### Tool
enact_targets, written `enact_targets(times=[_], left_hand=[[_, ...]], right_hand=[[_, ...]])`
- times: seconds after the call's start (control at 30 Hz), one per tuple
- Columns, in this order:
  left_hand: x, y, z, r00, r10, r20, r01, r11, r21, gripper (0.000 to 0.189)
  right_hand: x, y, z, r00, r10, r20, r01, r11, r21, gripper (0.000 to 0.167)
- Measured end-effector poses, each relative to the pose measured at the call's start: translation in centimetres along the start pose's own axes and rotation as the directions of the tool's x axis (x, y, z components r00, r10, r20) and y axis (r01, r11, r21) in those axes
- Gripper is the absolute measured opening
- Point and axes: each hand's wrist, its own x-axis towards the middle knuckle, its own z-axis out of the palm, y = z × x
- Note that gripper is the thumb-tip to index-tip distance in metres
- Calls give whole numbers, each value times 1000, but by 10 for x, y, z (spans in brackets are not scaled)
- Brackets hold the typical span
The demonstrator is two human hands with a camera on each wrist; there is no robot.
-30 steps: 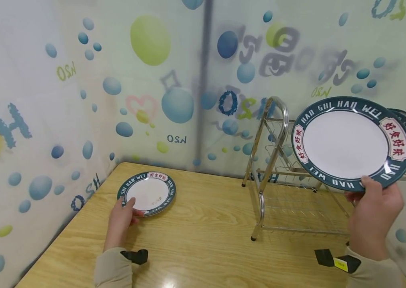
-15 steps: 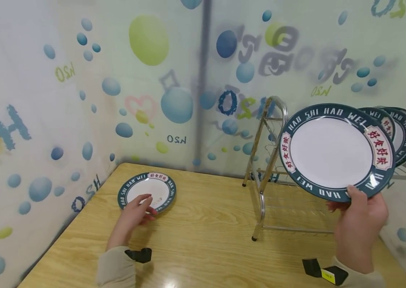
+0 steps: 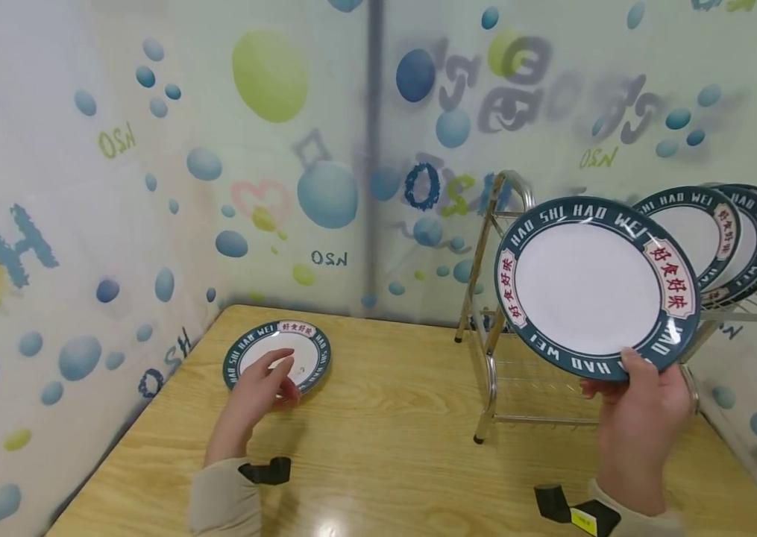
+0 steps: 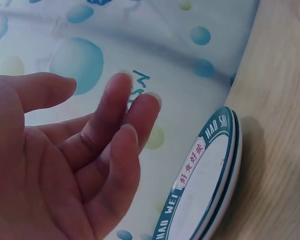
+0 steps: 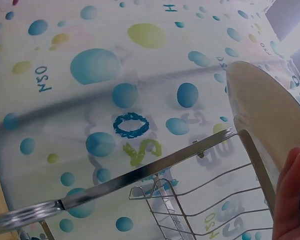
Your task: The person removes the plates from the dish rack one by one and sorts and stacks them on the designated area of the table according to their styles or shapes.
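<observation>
My right hand [image 3: 640, 406] grips the lower rim of a white plate with a dark teal lettered border [image 3: 593, 287], held up and tilted in front of a chrome dish rack [image 3: 502, 321]. The right wrist view shows that plate's pale underside [image 5: 265, 117] above the rack's wires [image 5: 155, 175]. Three matching plates [image 3: 734, 239] stand upright in the rack behind it. My left hand [image 3: 264, 384] hovers open, fingers relaxed, over the near edge of a small stack of the same plates [image 3: 300, 350] lying flat on the wooden table [image 3: 385, 455]; the left wrist view shows the fingers [image 4: 115, 130] apart from the stack [image 4: 205, 185].
Bubble-patterned plastic sheeting [image 3: 150, 186] walls the table on the left, back and right. The rack fills the right rear of the table. Black straps sit on both wrists [image 3: 264, 471].
My right hand carried the plate left and slightly down, away from the rack, uncovering the plates standing behind it. My left hand lifted off the stack's rim and opened above it.
</observation>
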Motion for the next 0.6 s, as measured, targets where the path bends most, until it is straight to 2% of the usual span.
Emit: enact_targets(times=[0.2,0.4,0.6], left_hand=[[-4,6,0,1000,13,-20,-13,999,32,54],[-7,13,2,1000,20,-13,-20,999,39,52],[-8,15,0,999,49,-24,-48,998,46,54]], right_hand=[[-7,7,5,999,-31,27,32,999,-23,31],[-14,9,9,997,-46,57,50,996,-75,33],[-18,12,10,998,-32,53,37,995,-97,34]])
